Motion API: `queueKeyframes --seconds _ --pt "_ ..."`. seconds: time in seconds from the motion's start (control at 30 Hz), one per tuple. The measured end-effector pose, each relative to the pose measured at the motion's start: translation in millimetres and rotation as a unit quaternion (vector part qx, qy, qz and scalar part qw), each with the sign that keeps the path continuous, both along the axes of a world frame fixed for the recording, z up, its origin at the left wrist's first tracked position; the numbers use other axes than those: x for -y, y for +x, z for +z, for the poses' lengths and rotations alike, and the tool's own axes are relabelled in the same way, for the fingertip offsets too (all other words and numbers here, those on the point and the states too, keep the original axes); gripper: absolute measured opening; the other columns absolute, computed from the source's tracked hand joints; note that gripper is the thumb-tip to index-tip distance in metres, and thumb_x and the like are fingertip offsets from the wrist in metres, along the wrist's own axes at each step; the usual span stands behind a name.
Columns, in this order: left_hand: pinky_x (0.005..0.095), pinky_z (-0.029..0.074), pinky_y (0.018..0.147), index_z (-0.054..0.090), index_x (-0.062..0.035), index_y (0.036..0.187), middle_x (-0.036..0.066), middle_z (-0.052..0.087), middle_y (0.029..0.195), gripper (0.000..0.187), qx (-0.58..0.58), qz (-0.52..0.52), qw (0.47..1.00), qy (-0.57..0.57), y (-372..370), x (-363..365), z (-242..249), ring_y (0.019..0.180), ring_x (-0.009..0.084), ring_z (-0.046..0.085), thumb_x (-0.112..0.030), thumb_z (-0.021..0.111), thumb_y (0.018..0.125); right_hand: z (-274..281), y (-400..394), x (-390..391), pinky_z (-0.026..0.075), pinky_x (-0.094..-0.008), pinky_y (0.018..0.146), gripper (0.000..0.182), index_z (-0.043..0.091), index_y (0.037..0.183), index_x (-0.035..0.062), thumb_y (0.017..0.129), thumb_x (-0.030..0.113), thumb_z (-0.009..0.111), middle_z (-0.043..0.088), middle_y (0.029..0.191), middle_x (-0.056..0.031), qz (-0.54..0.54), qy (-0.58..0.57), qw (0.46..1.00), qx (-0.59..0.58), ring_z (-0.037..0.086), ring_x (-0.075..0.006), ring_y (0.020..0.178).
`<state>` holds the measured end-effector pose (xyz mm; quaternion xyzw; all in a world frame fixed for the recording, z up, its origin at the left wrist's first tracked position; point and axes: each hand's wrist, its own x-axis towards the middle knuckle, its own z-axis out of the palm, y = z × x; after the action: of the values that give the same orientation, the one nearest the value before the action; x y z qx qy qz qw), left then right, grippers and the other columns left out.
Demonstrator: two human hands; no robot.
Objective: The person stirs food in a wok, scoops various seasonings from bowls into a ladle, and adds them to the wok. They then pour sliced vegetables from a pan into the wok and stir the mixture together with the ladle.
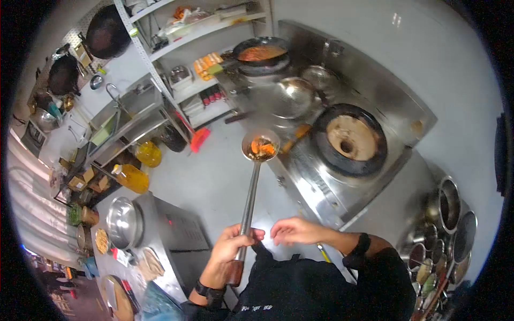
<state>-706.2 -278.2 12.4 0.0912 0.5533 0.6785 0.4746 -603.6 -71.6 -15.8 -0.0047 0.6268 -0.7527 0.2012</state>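
A long-handled ladle (250,203) stretches out in front of me with its bowl away from my body. My left hand (227,249) is wrapped round the handle just above the brown wooden grip. Inside the ladle's bowl lie orange pieces of food (262,146) with something dark. Close by on the right, my right hand (297,231) is apart from the handle, its fingers loosely curved and holding nothing. The ladle's bowl hangs in the air beside the front edge of the steel stove (326,195).
On the stove are a round burner (377,140), a mesh strainer (294,97) and a wok (274,49) with reddish food. To the left, a steel counter (168,257) carries a metal bowl (122,222) and a cutting board (122,305). Pots (448,203) stand at the right.
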Motion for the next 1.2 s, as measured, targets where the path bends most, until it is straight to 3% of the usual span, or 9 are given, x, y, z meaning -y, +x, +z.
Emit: queueKeyframes --seconds 0.07,0.27,0.47,0.5,0.63,0.8,1.07,1.13,1.2 --pt "0.0270 0.047 0.069 0.059 0.0076 0.091 0.012 0.063 0.083 0.024 0.002 0.038 0.999 -0.011 -45.6 8.0 -8.8 0.073 0.0153 0.059 -0.001 0.056 0.069 -9.1 -59.7 37.1 0.046 -0.0234 0.063 0.023 0.053 0.105 0.0055 0.089 0.022 0.055 0.057 0.088 0.0005 0.071 -0.048 0.996 0.034 0.054 -0.0085 0.074" --pt "0.0235 0.039 0.048 0.056 0.0041 0.083 0.004 0.055 0.067 0.014 -0.016 0.140 0.989 -0.052 -181.2 -3.5 -40.6 0.055 0.0098 0.048 -0.007 0.056 0.074 13.2 -196.5 108.0 0.045 -0.0242 0.059 0.025 0.049 0.106 0.0089 0.087 0.022 0.058 0.052 0.089 0.0020 -0.133 -0.221 0.959 0.115 0.052 -0.0074 0.079" --pt "0.0252 0.045 0.058 0.056 0.0069 0.092 0.008 0.058 0.075 0.031 -0.078 0.032 0.995 -0.044 -318.0 -68.2 -12.9 0.066 0.0118 0.055 -0.024 0.056 0.086 25.8 -320.1 47.5 0.047 -0.0260 0.051 0.012 0.052 0.089 0.0045 0.078 0.006 0.057 0.055 0.069 -0.0043 -0.241 -0.293 0.921 0.082 0.055 -0.0127 0.057" --pt "0.0214 0.041 0.060 0.060 -0.0030 0.088 0.003 0.058 0.078 0.030 -0.101 -0.009 0.994 -0.046 -346.7 -80.1 -22.2 0.069 0.0093 0.052 -0.033 0.055 0.088 28.6 -339.0 29.6 0.046 -0.0266 0.050 0.014 0.053 0.090 0.0031 0.077 0.006 0.058 0.056 0.071 -0.0067 -0.252 -0.304 0.916 0.078 0.055 -0.0143 0.057" --pt "0.0251 0.044 0.073 0.057 -0.0045 0.103 0.004 0.058 0.096 0.023 -0.168 0.003 0.986 0.019 -419.4 -109.6 -1.4 0.090 0.0126 0.055 -0.023 0.052 0.090 42.6 -416.0 -52.5 0.046 -0.0271 0.048 0.018 0.053 0.090 -0.0011 0.075 0.007 0.059 0.057 0.070 -0.0093 -0.288 -0.314 0.904 0.041 0.055 -0.0142 0.055" --pt "0.0250 0.045 0.073 0.059 -0.0030 0.100 0.004 0.060 0.090 0.017 -0.181 0.054 0.981 -0.044 -526.3 -91.5 -39.1 0.084 0.0121 0.056 -0.010 0.057 0.085 58.3 -518.1 -166.6 0.045 -0.0288 0.049 0.027 0.051 0.094 -0.0023 0.071 0.005 0.061 0.056 0.072 -0.0091 -0.356 -0.266 0.896 -0.014 0.056 -0.0178 0.057" --pt "0.0235 0.045 0.069 0.062 -0.0014 0.095 0.004 0.061 0.083 0.014 -0.216 0.041 0.973 -0.069 -688.7 -90.5 -100.4 0.077 0.0106 0.056 -0.003 0.058 0.082 22.5 -667.5 -273.3 0.044 -0.0325 0.040 0.003 0.051 0.072 -0.0043 0.070 -0.007 0.053 0.054 0.058 -0.0114 -0.548 0.036 0.833 0.065 0.053 -0.0193 0.045" --pt "0.0238 0.045 0.071 0.061 -0.0010 0.097 0.005 0.062 0.085 0.016 -0.242 -0.028 0.967 -0.067 -729.8 -99.7 -110.5 0.078 0.0113 0.057 -0.003 0.059 0.081 -11.9 -683.1 -303.3 0.049 -0.0390 0.048 0.011 0.052 0.076 -0.0062 0.070 0.001 0.058 0.058 0.065 -0.0162 -0.545 0.213 0.802 0.115 0.059 -0.0267 0.054" --pt "0.0241 0.045 0.071 0.060 -0.0009 0.098 0.006 0.062 0.085 0.017 -0.291 -0.082 0.952 -0.050 -771.8 -114.0 -109.1 0.078 0.0115 0.057 -0.004 0.059 0.081 -58.1 -691.3 -334.1 0.050 -0.0431 0.059 0.022 0.053 0.080 -0.0070 0.068 0.009 0.062 0.060 0.073 -0.0210 -0.485 0.564 0.664 0.072 0.061 -0.0332 0.066"
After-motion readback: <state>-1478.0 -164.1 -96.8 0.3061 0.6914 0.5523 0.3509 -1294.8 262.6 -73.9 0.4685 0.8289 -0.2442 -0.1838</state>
